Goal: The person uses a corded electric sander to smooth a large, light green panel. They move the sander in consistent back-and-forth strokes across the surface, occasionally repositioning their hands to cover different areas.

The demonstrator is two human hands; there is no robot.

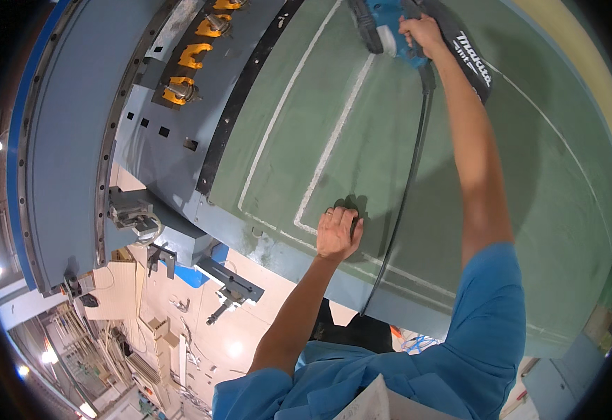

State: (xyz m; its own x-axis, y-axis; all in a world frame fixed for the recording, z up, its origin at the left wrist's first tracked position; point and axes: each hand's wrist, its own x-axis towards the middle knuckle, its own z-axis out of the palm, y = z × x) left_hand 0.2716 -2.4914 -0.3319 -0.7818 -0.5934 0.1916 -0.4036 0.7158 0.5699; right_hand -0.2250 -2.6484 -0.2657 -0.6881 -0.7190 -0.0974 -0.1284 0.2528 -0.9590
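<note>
The right hand (pixel 421 31) grips a blue sander (pixel 383 24) on the green panel (pixel 530 175); the left hand (pixel 337 234) lies open near its lower edge, beside the black cable (pixel 404 203).

Yellow clamps (pixel 192 56) are seen on a dark curved strip (pixel 239 98). A blue-edged grey ring (pixel 54 140) is bordered by a row of bolt holes.
</note>
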